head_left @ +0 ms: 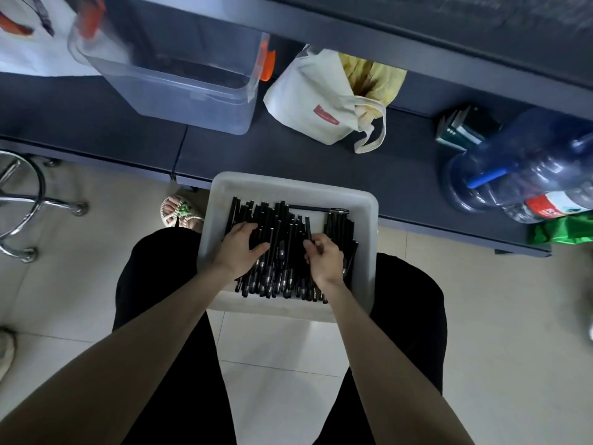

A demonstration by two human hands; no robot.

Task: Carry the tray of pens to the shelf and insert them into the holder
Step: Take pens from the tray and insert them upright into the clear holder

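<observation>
left hand: palm down on the pens, fingers loosely bent over the pile, thumb out toward the right hand; grip on any pen – cannot tell
right hand: fingers curled together, pinching one pen that points away from the fingertips
pens: black, heaped in the tray, under and between both sets of fingers, mostly lengthwise
stray pen: crosswise, beyond the right fingertips, near the tray's far wall
tray: white plastic, on the lap, across black trousers, both hands inside it
shelf: dark low surface, just beyond the tray's far rim, ahead of the fingertips
clear bin: on shelf, well beyond the left fingers, orange latches
tote bag: cream, on shelf, straight ahead of the fingers, yellow contents
water jug: blue, on its side, far out past the right fingers
stool: chrome frame, far out past the left fingers
foot: sandalled, on floor, just beside the tray's left wall
</observation>
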